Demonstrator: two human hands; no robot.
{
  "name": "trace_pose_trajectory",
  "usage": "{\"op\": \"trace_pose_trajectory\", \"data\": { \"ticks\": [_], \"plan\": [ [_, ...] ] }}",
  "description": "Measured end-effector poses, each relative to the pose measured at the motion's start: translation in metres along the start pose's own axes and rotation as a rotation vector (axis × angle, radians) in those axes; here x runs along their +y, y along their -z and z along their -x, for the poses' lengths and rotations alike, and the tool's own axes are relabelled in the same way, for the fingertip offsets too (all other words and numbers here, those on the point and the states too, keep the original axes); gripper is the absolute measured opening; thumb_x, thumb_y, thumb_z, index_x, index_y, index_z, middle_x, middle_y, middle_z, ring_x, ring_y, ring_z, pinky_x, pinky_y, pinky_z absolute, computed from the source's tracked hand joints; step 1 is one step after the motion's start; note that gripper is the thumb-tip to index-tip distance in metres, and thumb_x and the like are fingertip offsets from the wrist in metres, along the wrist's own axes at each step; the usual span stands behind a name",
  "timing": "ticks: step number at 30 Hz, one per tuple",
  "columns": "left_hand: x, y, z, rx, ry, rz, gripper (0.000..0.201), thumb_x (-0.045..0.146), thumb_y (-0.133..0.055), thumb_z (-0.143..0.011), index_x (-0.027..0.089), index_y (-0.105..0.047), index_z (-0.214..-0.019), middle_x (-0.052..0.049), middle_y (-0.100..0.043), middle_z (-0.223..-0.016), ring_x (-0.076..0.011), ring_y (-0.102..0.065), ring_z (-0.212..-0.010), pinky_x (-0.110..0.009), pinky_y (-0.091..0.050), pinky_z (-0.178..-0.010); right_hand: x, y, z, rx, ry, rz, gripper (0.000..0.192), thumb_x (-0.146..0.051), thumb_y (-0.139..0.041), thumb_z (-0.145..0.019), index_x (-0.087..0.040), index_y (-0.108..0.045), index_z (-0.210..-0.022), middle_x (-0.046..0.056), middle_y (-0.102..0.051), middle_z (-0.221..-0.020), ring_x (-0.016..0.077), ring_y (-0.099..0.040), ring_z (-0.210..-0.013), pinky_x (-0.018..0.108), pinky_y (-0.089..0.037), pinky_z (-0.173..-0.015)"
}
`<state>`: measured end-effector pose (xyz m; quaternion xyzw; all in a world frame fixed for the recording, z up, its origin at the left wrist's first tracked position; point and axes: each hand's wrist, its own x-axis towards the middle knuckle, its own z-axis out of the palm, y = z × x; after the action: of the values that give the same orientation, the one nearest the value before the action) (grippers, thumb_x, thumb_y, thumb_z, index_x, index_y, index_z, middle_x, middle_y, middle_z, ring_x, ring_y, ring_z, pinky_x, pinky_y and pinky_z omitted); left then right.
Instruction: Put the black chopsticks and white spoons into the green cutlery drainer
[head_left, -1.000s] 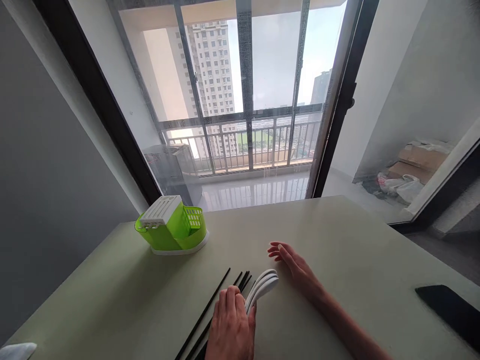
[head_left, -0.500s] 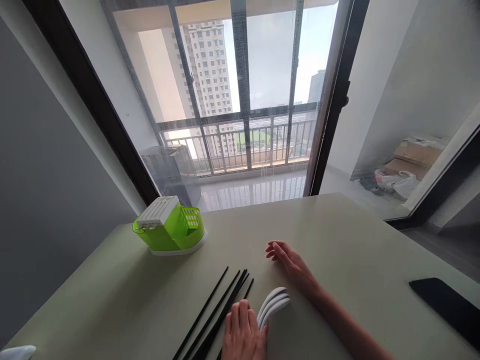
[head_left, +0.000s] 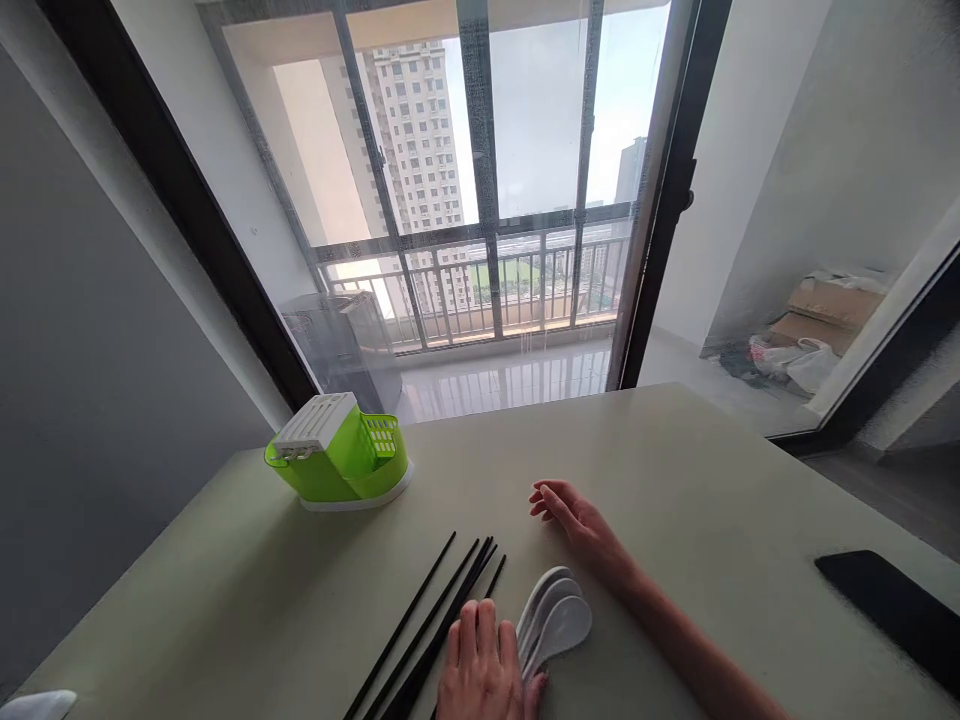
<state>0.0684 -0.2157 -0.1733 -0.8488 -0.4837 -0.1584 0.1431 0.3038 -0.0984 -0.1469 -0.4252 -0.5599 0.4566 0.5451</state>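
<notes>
Three white spoons (head_left: 564, 622) lie fanned out near the front of the table, their bowls showing and pointing away from me. My left hand (head_left: 484, 655) is closed around their handles, which its fingers and thumb mostly hide. Several black chopsticks (head_left: 420, 612) lie to the left of that hand, and some run partly behind it. Beyond the spoons, my right hand (head_left: 566, 512) rests on its side on the tabletop, fingers loosely extended and nothing in them.
A lime-green cutlery caddy (head_left: 341, 465) with a white slotted top stands at the far left of the pale table (head_left: 645, 440). A dark flat object (head_left: 889, 610) lies at the right edge. Part of a white item (head_left: 45, 704) shows at the lower left. Glass doors are behind.
The spoons have turned and spread apart in my left hand, so their bowls now face more upward. My left hand has shifted slightly left; my right hand is almost still.
</notes>
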Motion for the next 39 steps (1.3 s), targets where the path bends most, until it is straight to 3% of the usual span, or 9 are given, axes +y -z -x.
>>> {"op": "trace_pose_trajectory", "data": {
  "ticks": [5,11,14,17,20,22,26,31,39],
  "plan": [
    [-0.002,0.01,0.001,-0.097,-0.083,-0.074,0.046,0.06,-0.058,-0.091,0.022,-0.07,-0.113,-0.015,-0.071,-0.12,-0.0349,-0.066,-0.113,-0.045,-0.057,-0.088,0.001,0.0,0.0,-0.011,-0.008,-0.003,0.052,-0.068,-0.051,-0.097,-0.022,-0.064,-0.116,0.009,-0.074,-0.107,0.0228,-0.07,-0.096,0.037,-0.055,-0.088],
    [-0.021,0.059,-0.033,0.033,0.068,0.034,0.05,0.061,-0.056,-0.093,0.023,-0.06,-0.126,-0.013,-0.068,-0.122,-0.0313,-0.063,-0.114,-0.044,-0.054,-0.093,0.0,-0.001,0.0,-0.024,-0.012,-0.009,0.054,-0.068,-0.044,-0.099,-0.021,-0.064,-0.116,0.01,-0.072,-0.108,0.0231,-0.069,-0.096,0.038,-0.054,-0.088],
    [-0.057,0.09,-0.065,0.153,0.155,0.068,0.049,0.057,-0.049,-0.099,0.022,-0.053,-0.132,-0.015,-0.061,-0.133,-0.0318,-0.054,-0.128,-0.048,-0.048,-0.104,0.0,-0.001,0.0,-0.023,-0.013,-0.015,0.055,-0.068,-0.04,-0.1,-0.021,-0.065,-0.114,0.01,-0.072,-0.108,0.0232,-0.069,-0.096,0.038,-0.053,-0.088],
    [-0.104,0.109,-0.095,0.283,0.247,-0.013,0.055,0.057,-0.046,-0.1,0.017,-0.048,-0.139,-0.019,-0.051,-0.145,-0.0365,-0.039,-0.142,-0.055,-0.035,-0.116,0.0,-0.002,0.001,-0.012,-0.002,-0.018,0.055,-0.069,-0.042,-0.099,-0.022,-0.066,-0.112,0.009,-0.073,-0.106,0.0236,-0.07,-0.095,0.039,-0.054,-0.088],
    [-0.152,0.113,-0.115,0.421,0.364,-0.115,0.059,0.054,-0.044,-0.101,0.01,-0.047,-0.14,-0.024,-0.041,-0.155,-0.0412,-0.024,-0.15,-0.059,-0.025,-0.12,0.001,-0.002,0.002,-0.01,-0.003,-0.019,0.054,-0.069,-0.044,-0.099,-0.022,-0.066,-0.112,0.009,-0.073,-0.105,0.0232,-0.07,-0.095,0.038,-0.054,-0.088],
    [-0.18,0.111,-0.124,0.445,0.4,-0.159,0.06,0.055,-0.045,-0.101,0.01,-0.048,-0.142,-0.022,-0.043,-0.156,-0.0423,-0.021,-0.152,-0.061,-0.021,-0.12,0.002,-0.002,0.002,-0.012,-0.013,-0.022,0.053,-0.069,-0.044,-0.099,-0.022,-0.066,-0.112,0.009,-0.073,-0.106,0.023,-0.07,-0.095,0.038,-0.053,-0.088],
    [-0.212,0.108,-0.134,0.395,0.365,-0.167,0.057,0.053,-0.035,-0.104,0.014,-0.051,-0.142,-0.02,-0.055,-0.15,-0.037,-0.041,-0.144,-0.059,-0.021,-0.121,0.005,-0.002,0.002,-0.018,-0.031,-0.031,0.056,-0.072,-0.044,-0.097,-0.023,-0.066,-0.112,0.009,-0.073,-0.106,0.0238,-0.069,-0.096,0.037,-0.053,-0.088],
    [-0.201,0.111,-0.145,0.33,0.312,-0.174,0.061,0.055,-0.026,-0.105,0.016,-0.057,-0.14,-0.017,-0.062,-0.145,-0.0332,-0.055,-0.134,-0.056,-0.03,-0.119,0.009,-0.003,-0.001,-0.014,-0.042,-0.024,0.057,-0.073,-0.044,-0.096,-0.023,-0.068,-0.111,0.008,-0.074,-0.105,0.0235,-0.07,-0.095,0.036,-0.053,-0.086],
    [-0.113,0.116,-0.169,0.131,0.207,0.043,0.056,0.051,-0.029,-0.107,0.019,-0.054,-0.146,-0.008,-0.058,-0.151,-0.0301,-0.054,-0.137,-0.051,-0.039,-0.119,0.007,-0.004,0.002,-0.009,-0.009,-0.014,0.052,-0.069,-0.049,-0.097,-0.022,-0.068,-0.111,0.008,-0.075,-0.101,0.0233,-0.071,-0.092,0.036,-0.054,-0.082]
  ]
}}
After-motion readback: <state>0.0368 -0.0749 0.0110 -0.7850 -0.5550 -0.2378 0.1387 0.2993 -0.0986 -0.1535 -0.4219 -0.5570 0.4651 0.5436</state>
